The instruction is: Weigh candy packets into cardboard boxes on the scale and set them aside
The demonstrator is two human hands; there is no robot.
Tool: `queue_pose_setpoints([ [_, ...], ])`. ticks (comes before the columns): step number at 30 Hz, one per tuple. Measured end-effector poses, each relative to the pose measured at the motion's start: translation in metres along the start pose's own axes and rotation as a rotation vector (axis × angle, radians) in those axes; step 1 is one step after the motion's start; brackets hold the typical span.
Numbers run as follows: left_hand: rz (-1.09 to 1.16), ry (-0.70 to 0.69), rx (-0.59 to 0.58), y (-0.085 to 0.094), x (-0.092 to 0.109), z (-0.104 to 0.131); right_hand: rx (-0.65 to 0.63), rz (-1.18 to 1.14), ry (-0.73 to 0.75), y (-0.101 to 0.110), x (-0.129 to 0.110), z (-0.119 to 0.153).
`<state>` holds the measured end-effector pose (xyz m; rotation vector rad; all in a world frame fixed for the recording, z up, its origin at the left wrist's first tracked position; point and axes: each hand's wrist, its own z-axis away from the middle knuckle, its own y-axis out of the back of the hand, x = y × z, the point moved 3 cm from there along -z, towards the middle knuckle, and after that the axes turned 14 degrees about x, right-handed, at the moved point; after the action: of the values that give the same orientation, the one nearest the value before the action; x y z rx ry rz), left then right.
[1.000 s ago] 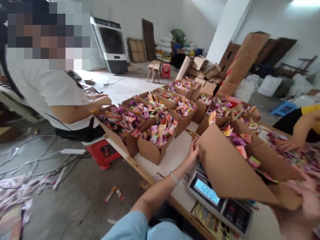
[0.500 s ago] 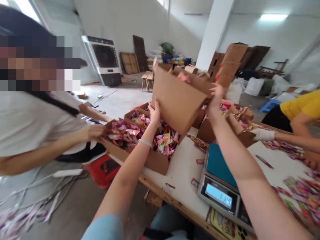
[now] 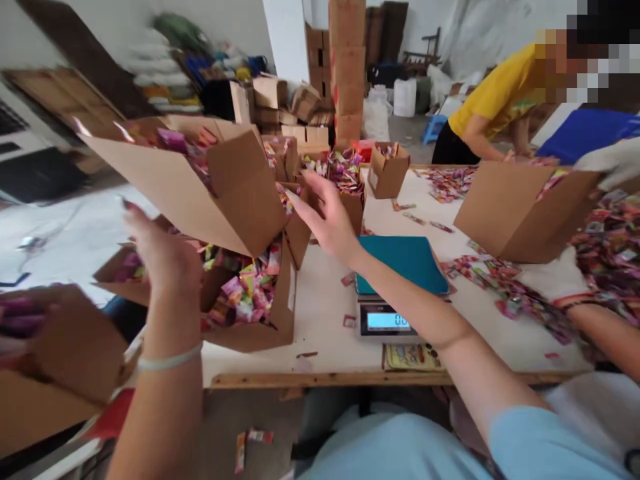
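Note:
A cardboard box [image 3: 190, 180] filled with wrapped candies is tilted above other candy-filled boxes at my left front. My left hand [image 3: 170, 260] supports it at its near lower left side, thumb up; the fingers are partly hidden. To the right of the box, my right hand [image 3: 327, 217] is open, fingers stretched toward it, with a visible gap and nothing held. Under the tilted box lies an open box [image 3: 260, 337] of small colourful packets. A digital scale [image 3: 395, 267] with a teal top stands beneath my right forearm, its pan bare and its display partly covered.
Another candy box [image 3: 60, 353] is at the lower left. Across the table, more filled boxes [image 3: 345, 180] stand in a group. At the right, white-gloved hands [image 3: 555, 277] hold a box [image 3: 520, 207] beside heaped packets. A person in yellow [image 3: 495, 100] leans over the table's far side.
The box has moved off to the left of the scale. My right hand has let go of it, and the scale reading has dropped. My view has turned right.

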<state>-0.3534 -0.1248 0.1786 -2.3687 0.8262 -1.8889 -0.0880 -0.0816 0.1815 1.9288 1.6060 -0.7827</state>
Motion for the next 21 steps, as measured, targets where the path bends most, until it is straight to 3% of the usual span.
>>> queue_pose_setpoints([
  [1,-0.011,0.03,0.087,0.014,0.008,0.021,-0.004,-0.071,0.092,0.033,0.002,0.029],
  [3,0.022,-0.24,0.073,0.035,0.027,0.08,0.04,-0.052,0.148,0.102,0.008,0.09],
  [5,0.109,-0.493,0.015,0.05,0.025,0.149,-0.037,0.027,0.181,0.163,0.012,0.144],
  [7,0.094,-0.614,-0.131,0.055,0.0,0.21,-0.067,0.145,0.256,0.214,0.012,0.184],
  [9,-0.021,-0.596,-0.277,0.053,-0.04,0.25,-0.036,0.281,0.311,0.256,0.01,0.205],
  [12,-0.231,-0.416,-0.39,0.046,-0.101,0.269,0.041,0.478,0.344,0.304,0.013,0.207],
  [15,-0.369,-0.267,-0.428,0.037,-0.143,0.261,0.252,0.553,0.473,0.328,0.025,0.19],
  [19,-0.486,-0.165,-0.491,0.037,-0.176,0.245,0.46,0.511,0.639,0.326,0.045,0.172],
  [21,-0.506,-0.144,-0.493,0.046,-0.188,0.238,0.526,0.488,0.625,0.32,0.05,0.172],
])
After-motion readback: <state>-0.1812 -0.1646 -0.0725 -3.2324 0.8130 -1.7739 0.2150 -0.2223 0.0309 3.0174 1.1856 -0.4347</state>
